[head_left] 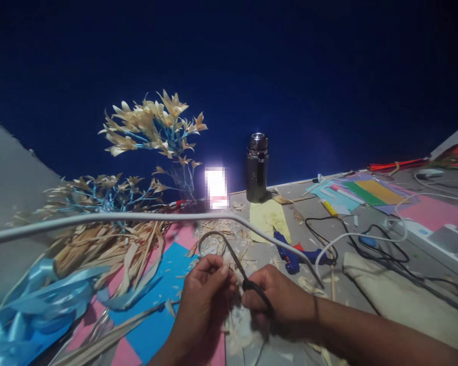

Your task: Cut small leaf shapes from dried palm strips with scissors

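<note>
My left hand (204, 300) is closed in a pinch on a small pale strip of dried leaf, low in the middle of the view. My right hand (278, 300) is closed round black scissors (248, 282), whose blades meet the strip at my left fingertips. A thin dark wire loop (213, 239) curves up just behind the hands. Pale leaf shavings (236, 325) lie under both hands. A blue glue gun (293, 256) lies just beyond my right hand.
Dried leaf strips (107, 249), blue ribbon (34, 305) and pink and blue paper sheets (164, 284) lie left. A leafy blue-stemmed branch (152, 127) stands behind. A metal flask (257, 168), yellow paper (267, 218), coloured sheets (366, 195), cables (366, 236) and a white cord (99, 219) crowd the table.
</note>
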